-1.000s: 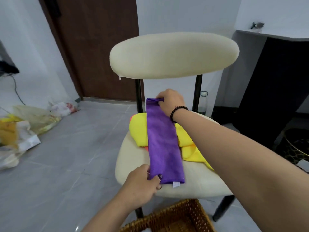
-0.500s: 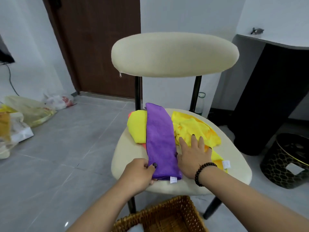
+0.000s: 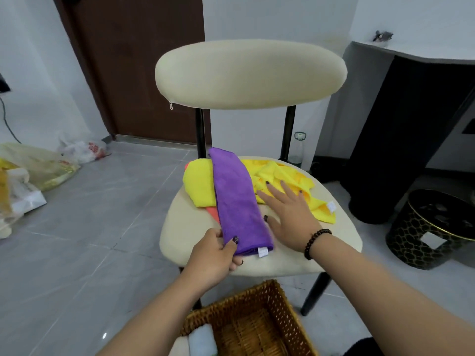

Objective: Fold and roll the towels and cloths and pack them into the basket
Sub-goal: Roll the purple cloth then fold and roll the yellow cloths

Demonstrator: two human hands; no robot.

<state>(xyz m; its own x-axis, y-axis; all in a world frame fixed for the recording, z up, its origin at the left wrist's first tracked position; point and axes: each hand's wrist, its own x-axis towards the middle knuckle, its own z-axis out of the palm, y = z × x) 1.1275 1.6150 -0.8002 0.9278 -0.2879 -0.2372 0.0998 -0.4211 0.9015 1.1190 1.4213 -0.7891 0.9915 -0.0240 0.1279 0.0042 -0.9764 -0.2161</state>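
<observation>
Basket [image 3: 257, 327] below my chair [image 3: 334, 253], pale rolled cloth [image 3: 203, 340] inside | purple towel [image 3: 236, 201] folded long on seat | my left hand [image 3: 216, 255] pinches its near corner | my right hand [image 3: 290, 214] flat, fingers spread beside it.

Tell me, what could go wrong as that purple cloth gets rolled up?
The purple cloth lies over the loose yellow cloths, so rolling may drag them along. Only the left hand pinches its near end, so the strip could skew. That end sits near the chair seat's front edge and might slip off.
</observation>
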